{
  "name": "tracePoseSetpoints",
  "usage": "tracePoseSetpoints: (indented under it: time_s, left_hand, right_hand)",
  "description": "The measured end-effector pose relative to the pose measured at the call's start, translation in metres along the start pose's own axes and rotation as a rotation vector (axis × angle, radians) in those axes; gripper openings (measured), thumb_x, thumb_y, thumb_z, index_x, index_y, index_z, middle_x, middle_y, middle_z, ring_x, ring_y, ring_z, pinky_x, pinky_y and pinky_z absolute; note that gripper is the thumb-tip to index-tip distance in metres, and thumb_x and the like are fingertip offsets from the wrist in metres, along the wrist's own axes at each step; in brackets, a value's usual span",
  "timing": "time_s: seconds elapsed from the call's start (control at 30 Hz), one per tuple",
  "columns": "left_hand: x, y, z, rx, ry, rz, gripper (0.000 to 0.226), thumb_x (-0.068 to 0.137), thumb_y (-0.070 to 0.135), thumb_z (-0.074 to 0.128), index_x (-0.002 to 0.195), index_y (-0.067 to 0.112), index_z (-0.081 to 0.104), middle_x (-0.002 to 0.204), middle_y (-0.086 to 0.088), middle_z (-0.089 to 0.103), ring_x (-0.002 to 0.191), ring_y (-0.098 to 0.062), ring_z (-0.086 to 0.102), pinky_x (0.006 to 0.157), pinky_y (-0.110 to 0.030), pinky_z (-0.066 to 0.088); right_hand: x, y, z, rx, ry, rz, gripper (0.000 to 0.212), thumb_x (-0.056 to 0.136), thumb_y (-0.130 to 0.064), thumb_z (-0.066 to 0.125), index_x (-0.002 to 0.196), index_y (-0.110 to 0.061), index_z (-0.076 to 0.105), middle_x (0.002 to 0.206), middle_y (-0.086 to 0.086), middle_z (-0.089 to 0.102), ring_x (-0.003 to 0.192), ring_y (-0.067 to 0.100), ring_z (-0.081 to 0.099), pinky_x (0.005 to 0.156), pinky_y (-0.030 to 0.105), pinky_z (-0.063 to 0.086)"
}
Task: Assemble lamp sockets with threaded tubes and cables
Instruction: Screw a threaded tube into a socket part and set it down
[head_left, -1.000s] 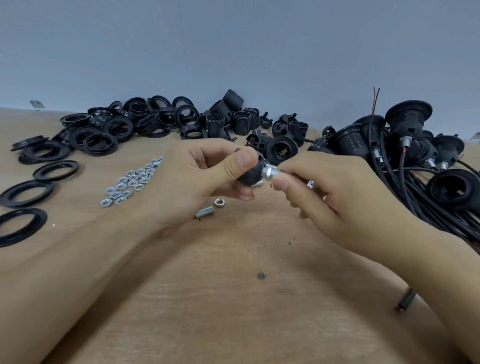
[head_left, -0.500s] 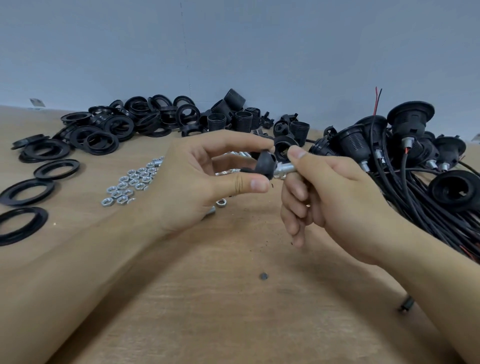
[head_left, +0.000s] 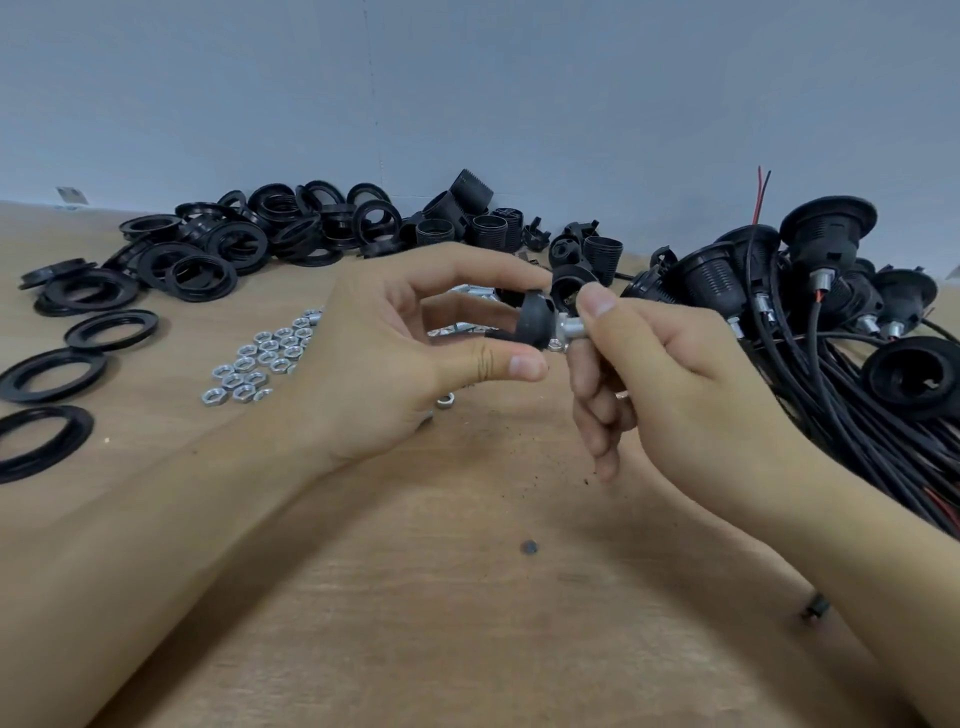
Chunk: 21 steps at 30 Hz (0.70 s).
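My left hand (head_left: 410, 348) pinches a small black domed socket cap (head_left: 532, 325) between thumb and fingertips, above the middle of the wooden table (head_left: 415, 597). A short silver threaded tube (head_left: 571, 328) sticks out of the cap's right side. My right hand (head_left: 670, 379) pinches that tube between thumb and forefinger, its other fingers curled below. Both hands are raised off the table. The tube's far end is hidden in my right fingers.
A cluster of silver hex nuts (head_left: 260, 364) lies left of my left hand. Black rings (head_left: 208, 260) are piled at back left, loose socket bodies (head_left: 467, 223) at back centre. Finished sockets with black cables (head_left: 831, 322) fill the right side.
Both hands rose slightly from the table. My left hand shifted from wrapping the cap to pinching it at its edges, while my right thumb and forefinger turned on the tube.
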<state>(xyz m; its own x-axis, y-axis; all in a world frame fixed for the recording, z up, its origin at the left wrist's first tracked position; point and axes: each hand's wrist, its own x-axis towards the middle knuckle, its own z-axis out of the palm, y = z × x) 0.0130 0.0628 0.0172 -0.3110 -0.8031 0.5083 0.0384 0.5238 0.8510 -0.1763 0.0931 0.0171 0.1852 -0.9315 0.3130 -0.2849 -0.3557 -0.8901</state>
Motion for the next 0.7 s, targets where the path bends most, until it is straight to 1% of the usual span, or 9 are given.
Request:
tracePoseSetpoints:
  time_s: [0.07,0.1,0.17,0.23,0.27,0.37,0.5,0.6,0.7]
  left_hand:
    - [0.0002,-0.0018,0.0018,-0.044,0.023,-0.002,0.043,0.062,0.007,0.084,0.102,0.016,0.071,0.105,-0.005,0.075,0.091,-0.016,0.072,0.079,-0.026,0.056]
    - [0.0003,-0.0023,0.0023,-0.064,0.036,-0.005,0.043,0.062,0.007,0.083,0.102,0.016,0.07,0.105,-0.005,0.075,0.091,-0.019,0.072,0.078,-0.029,0.056]
    - [0.0006,-0.0017,0.0024,-0.056,0.051,0.008,0.043,0.063,0.008,0.083,0.102,0.018,0.07,0.104,-0.003,0.076,0.091,-0.019,0.072,0.077,-0.029,0.056]
    - [0.0007,-0.0004,0.002,-0.029,0.055,0.03,0.042,0.063,0.008,0.084,0.101,0.02,0.07,0.1,0.001,0.076,0.09,-0.016,0.072,0.076,-0.025,0.056]
    - [0.0007,0.0,0.0018,-0.02,0.058,0.034,0.043,0.062,0.009,0.085,0.1,0.02,0.07,0.1,0.002,0.076,0.09,-0.015,0.072,0.076,-0.024,0.056]
    - [0.0004,0.0003,0.0023,0.014,0.07,0.036,0.043,0.061,0.011,0.086,0.1,0.02,0.071,0.099,0.003,0.075,0.088,-0.013,0.072,0.075,-0.022,0.056]
    - [0.0013,-0.0004,0.0038,0.027,0.083,0.048,0.043,0.062,0.017,0.086,0.101,0.022,0.07,0.094,0.009,0.075,0.086,-0.01,0.071,0.075,-0.019,0.055]
    - [0.0012,-0.0008,0.0029,0.028,0.091,0.051,0.042,0.063,0.019,0.085,0.102,0.024,0.07,0.094,0.01,0.075,0.086,-0.009,0.071,0.075,-0.018,0.054]
    - [0.001,-0.0003,0.0028,0.023,0.086,0.052,0.041,0.063,0.018,0.085,0.102,0.023,0.071,0.094,0.012,0.074,0.085,-0.007,0.07,0.075,-0.017,0.054]
  right_hand:
    - [0.0022,-0.0031,0.0008,0.231,-0.061,0.128,0.052,0.104,-0.035,0.04,0.059,-0.017,0.058,0.05,0.002,0.047,0.044,0.023,0.05,0.04,0.03,0.043]
    - [0.0029,-0.0042,0.0011,0.297,-0.094,0.151,0.051,0.104,-0.032,0.04,0.061,-0.015,0.061,0.053,0.002,0.046,0.046,0.022,0.049,0.04,0.029,0.043]
    - [0.004,-0.0036,0.0011,0.31,-0.115,0.138,0.046,0.103,-0.031,0.042,0.069,-0.007,0.064,0.056,0.0,0.047,0.049,0.021,0.049,0.041,0.028,0.044]
    - [0.0038,-0.0014,0.0,0.256,-0.065,0.098,0.044,0.101,-0.029,0.046,0.079,0.006,0.062,0.058,-0.001,0.051,0.049,0.02,0.051,0.042,0.028,0.047]
    - [0.0036,-0.0014,-0.0006,0.244,-0.025,0.078,0.041,0.098,-0.027,0.05,0.08,0.008,0.061,0.059,0.001,0.054,0.05,0.019,0.054,0.043,0.027,0.048]
    - [0.0044,-0.0036,-0.0022,0.338,0.103,0.066,0.018,0.085,-0.02,0.066,0.082,-0.002,0.069,0.064,0.008,0.065,0.051,0.019,0.062,0.046,0.023,0.051]
    - [0.0059,-0.0029,-0.0045,0.486,0.132,0.085,0.022,0.07,-0.014,0.074,0.088,-0.002,0.072,0.078,0.017,0.073,0.068,0.023,0.073,0.061,0.02,0.056]
    - [0.0049,-0.0029,-0.0019,0.397,0.157,0.009,0.015,0.075,-0.004,0.075,0.089,-0.004,0.072,0.079,0.016,0.074,0.071,0.024,0.074,0.066,0.019,0.057]
    - [0.003,-0.0008,-0.0007,0.079,0.238,-0.213,0.018,0.082,0.001,0.074,0.088,-0.016,0.072,0.078,0.006,0.073,0.071,0.017,0.072,0.069,0.021,0.058]
